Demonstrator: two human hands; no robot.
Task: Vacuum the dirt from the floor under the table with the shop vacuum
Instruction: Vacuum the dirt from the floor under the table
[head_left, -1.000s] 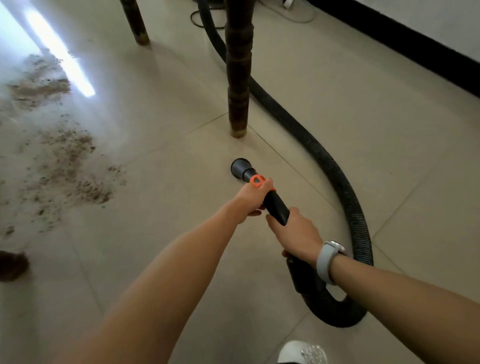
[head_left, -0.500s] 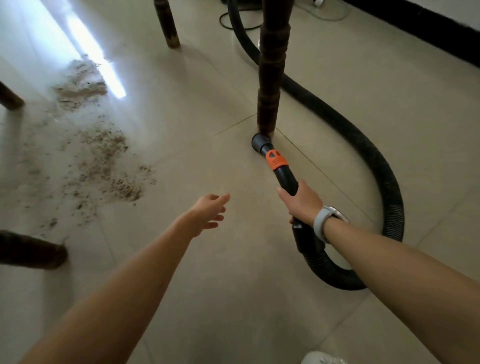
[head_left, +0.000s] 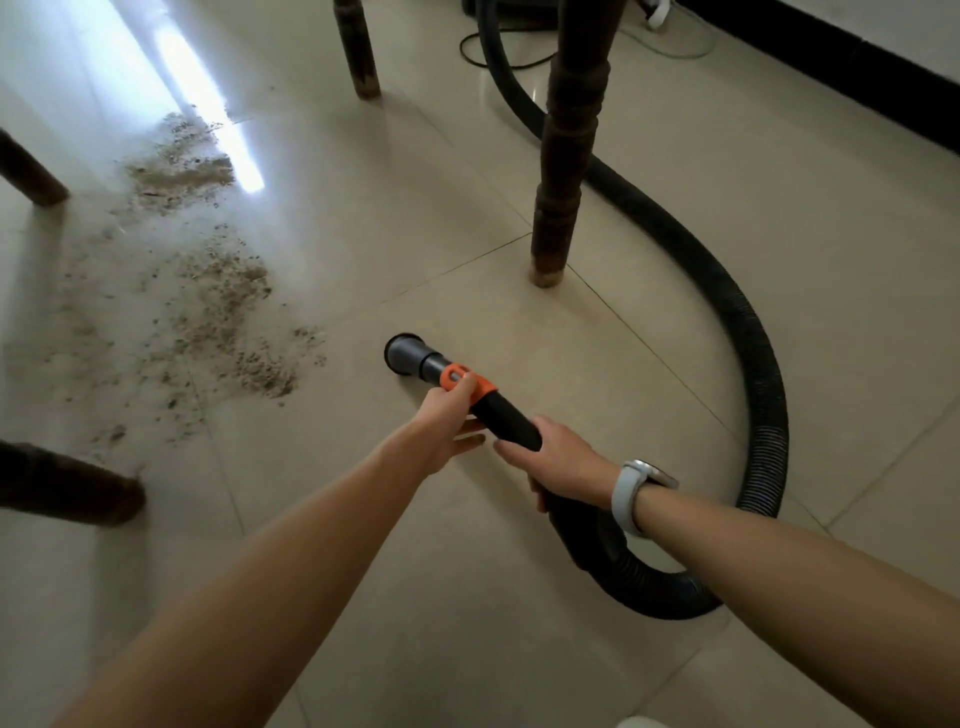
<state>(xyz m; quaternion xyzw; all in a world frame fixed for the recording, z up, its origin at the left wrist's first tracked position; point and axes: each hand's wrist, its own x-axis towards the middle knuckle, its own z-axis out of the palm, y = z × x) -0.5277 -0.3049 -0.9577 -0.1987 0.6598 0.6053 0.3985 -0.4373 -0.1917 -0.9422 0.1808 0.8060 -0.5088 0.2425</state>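
Near the table leg (head_left: 563, 156), the nozzle (head_left: 410, 356) sits just right of the dirt (head_left: 223, 296). 2 hands grasp the stiff wand: left hand (head_left: 447, 415) at the orange collar (head_left: 462, 382), right hand (head_left: 558, 457) behind. Light up front, but the springy hose (head_left: 748, 374) will likely drag.

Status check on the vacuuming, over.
Both hands on wand: left hand at orange collar, right hand behind. Nozzle short of dirt. Table leg beside, path open.

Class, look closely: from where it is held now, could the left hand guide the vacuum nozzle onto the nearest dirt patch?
Probably yes. The left hand grips the wand's orange collar, and only bare tile lies between the nozzle and the nearest dirt; no table leg intervenes.
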